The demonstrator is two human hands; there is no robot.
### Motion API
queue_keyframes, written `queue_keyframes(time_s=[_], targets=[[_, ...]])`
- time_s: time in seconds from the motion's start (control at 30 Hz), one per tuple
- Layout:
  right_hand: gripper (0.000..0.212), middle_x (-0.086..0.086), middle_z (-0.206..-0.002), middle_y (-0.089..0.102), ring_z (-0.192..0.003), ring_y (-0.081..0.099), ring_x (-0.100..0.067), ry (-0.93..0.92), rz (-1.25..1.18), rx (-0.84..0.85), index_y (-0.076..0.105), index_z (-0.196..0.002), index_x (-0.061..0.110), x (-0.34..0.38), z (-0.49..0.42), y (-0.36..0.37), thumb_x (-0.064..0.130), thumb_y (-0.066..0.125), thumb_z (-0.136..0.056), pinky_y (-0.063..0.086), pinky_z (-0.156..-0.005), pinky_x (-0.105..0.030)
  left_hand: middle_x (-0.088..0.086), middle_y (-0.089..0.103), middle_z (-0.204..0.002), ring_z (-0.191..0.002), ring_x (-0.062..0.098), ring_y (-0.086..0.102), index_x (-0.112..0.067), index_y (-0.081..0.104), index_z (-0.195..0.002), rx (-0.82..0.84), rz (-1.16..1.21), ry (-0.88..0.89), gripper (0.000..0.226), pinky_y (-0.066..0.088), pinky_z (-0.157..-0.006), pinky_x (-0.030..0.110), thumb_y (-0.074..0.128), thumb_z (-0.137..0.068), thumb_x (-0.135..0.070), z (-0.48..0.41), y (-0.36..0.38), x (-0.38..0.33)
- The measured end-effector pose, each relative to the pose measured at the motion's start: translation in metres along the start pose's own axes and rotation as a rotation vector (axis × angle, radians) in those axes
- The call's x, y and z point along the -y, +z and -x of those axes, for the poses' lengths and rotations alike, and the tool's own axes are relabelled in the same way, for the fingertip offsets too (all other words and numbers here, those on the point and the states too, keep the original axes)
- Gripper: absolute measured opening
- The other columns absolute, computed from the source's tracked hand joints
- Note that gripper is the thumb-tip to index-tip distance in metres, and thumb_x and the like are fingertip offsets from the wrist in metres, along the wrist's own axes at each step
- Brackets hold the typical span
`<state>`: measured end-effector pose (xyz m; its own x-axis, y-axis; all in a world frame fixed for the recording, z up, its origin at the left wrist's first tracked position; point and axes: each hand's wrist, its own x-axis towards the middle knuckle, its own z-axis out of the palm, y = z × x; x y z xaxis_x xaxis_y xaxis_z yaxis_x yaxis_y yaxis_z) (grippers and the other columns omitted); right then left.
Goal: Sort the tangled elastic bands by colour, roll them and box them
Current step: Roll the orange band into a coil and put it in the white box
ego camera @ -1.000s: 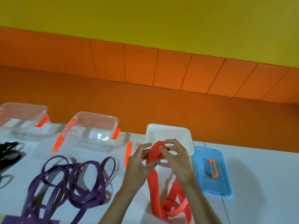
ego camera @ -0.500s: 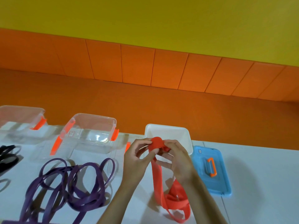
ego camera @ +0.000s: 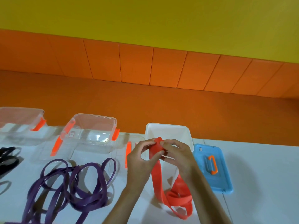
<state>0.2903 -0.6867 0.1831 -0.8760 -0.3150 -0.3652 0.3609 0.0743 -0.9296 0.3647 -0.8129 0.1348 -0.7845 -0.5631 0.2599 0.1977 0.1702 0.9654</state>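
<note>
Two bare hands meet above a white table (ego camera: pixel 258 175) in the head-camera view, working the folded end of a red elastic band (ego camera: pixel 157 173). The left hand (ego camera: pixel 139 160) pinches that end from the left with thumb and curled fingers. The right hand (ego camera: pixel 179 157) clamps the same end from the right, its fingertips bent round it. The small red fold sits between the two hands, just in front of an open white box (ego camera: pixel 166 124) at the table's far edge. Below the hands, the rest of the red band drops to the tabletop and lies in loose loops beside the right forearm.

Just right of the white box, a blue lid (ego camera: pixel 224 180) with an orange handle (ego camera: pixel 213 164) lies flat on the table. Left of the hands, purple bands (ego camera: pixel 77 183) sprawl in a loose tangle on the tabletop, apart from the red one. Black bands (ego camera: pixel 8 157) lie at the far left, partly cut off by the picture's edge.

Along the far edge stand two open, see-through containers with orange clips: the middle clear box (ego camera: pixel 92 128) behind the purple bands and the far-left clear box (ego camera: pixel 19 120) beyond it. A clear lid (ego camera: pixel 129 152) with an orange clip lies between the middle clear box and the white box, partly hidden by the left hand. Behind the table run an orange ledge (ego camera: pixel 161 102) and a yellow wall (ego camera: pixel 145 18).
</note>
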Motion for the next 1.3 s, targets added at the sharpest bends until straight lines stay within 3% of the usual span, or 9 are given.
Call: queue_keyframes(time_s=[0.17,0.33,0.43,0.53,0.7,0.87,1.03,1.23,1.3], targets=[[0.007,0.007,-0.088,0.083,-0.084,0.077,-0.002,-0.063,0.146,-0.029,0.081,-0.091,0.036,-0.007,0.003,0.011,0.029,0.082,-0.089,0.053,-0.073,-0.020,-0.028,0.073,-0.119,-0.117,0.007,0.068,-0.043,0.073,-0.116,-0.037,-0.175,0.130,0.048,0.051,-0.096,0.014,0.093,-0.081,-0.017,0.002,0.005,0.002],[0.027,0.001,-0.080,0.082,-0.076,0.078,-0.006,-0.057,0.105,-0.079,0.068,-0.108,0.025,-0.012,-0.002,0.008,0.028,0.084,-0.086,0.058,-0.074,-0.025,-0.021,0.073,-0.127,-0.126,0.008,0.066,-0.040,0.074,-0.117,0.045,-0.126,0.116,0.046,0.053,-0.106,0.024,0.093,-0.081,-0.018,0.000,-0.001,0.010],[0.027,-0.007,-0.077,0.081,-0.072,0.077,-0.011,-0.035,0.055,-0.080,0.068,-0.110,0.015,-0.014,-0.006,0.003,0.021,0.083,-0.088,0.064,-0.075,-0.029,-0.013,0.077,-0.122,-0.122,0.017,0.071,-0.027,0.080,-0.119,0.114,0.023,-0.004,0.046,0.061,-0.100,0.035,0.093,-0.080,-0.010,-0.002,0.000,0.016],[0.030,-0.008,-0.078,0.080,-0.074,0.078,-0.014,-0.027,0.075,-0.091,0.067,-0.117,0.024,-0.015,-0.006,0.001,0.023,0.082,-0.090,0.066,-0.077,-0.030,-0.010,0.079,-0.118,-0.116,0.017,0.074,-0.023,0.081,-0.118,0.152,0.052,-0.058,0.045,0.062,-0.098,0.035,0.094,-0.078,-0.008,-0.004,-0.001,0.018],[0.015,-0.008,-0.091,0.082,-0.082,0.079,-0.021,-0.060,0.204,0.198,0.075,-0.107,0.043,-0.001,-0.002,-0.013,0.049,0.075,-0.094,0.061,-0.074,-0.023,0.000,0.083,-0.102,-0.098,0.021,0.079,-0.032,0.082,-0.107,0.176,0.193,-0.177,0.035,0.063,-0.087,0.031,0.095,-0.075,-0.028,-0.011,-0.013,0.009],[0.027,-0.016,-0.097,0.082,-0.087,0.080,-0.031,-0.091,0.193,0.309,0.072,-0.110,0.031,0.010,-0.002,-0.024,0.049,0.077,-0.090,0.062,-0.076,-0.026,0.004,0.080,-0.094,-0.090,0.020,0.077,-0.025,0.078,-0.090,0.188,0.272,-0.248,0.029,0.062,-0.079,0.027,0.097,-0.069,-0.033,-0.015,-0.014,0.003],[0.043,-0.018,-0.097,0.079,-0.086,0.076,-0.026,-0.123,-0.081,0.259,0.066,-0.121,0.009,0.003,0.000,-0.019,0.043,0.070,-0.095,0.060,-0.078,-0.028,-0.003,0.079,-0.116,-0.115,0.018,0.073,-0.037,0.085,-0.102,0.155,0.304,-0.224,0.029,0.059,-0.092,0.025,0.088,-0.076,-0.026,-0.015,-0.010,-0.007],[0.057,-0.007,-0.109,0.075,-0.100,0.071,-0.017,-0.112,-0.039,0.276,0.071,-0.130,0.028,0.010,0.009,-0.013,0.063,0.068,-0.084,0.055,-0.090,-0.034,-0.004,0.081,-0.115,-0.111,0.012,0.076,-0.024,0.082,-0.116,0.100,0.348,-0.180,0.033,0.057,-0.090,0.017,0.083,-0.084,-0.017,-0.016,-0.005,-0.026],[0.059,-0.006,-0.103,0.072,-0.096,0.068,-0.016,-0.136,-0.053,0.276,0.072,-0.130,0.024,0.008,0.012,-0.013,0.060,0.071,-0.083,0.055,-0.085,-0.031,-0.004,0.082,-0.112,-0.107,0.010,0.076,-0.021,0.081,-0.115,0.072,0.331,-0.160,0.030,0.057,-0.089,0.016,0.082,-0.088,-0.008,-0.017,-0.004,-0.031]])
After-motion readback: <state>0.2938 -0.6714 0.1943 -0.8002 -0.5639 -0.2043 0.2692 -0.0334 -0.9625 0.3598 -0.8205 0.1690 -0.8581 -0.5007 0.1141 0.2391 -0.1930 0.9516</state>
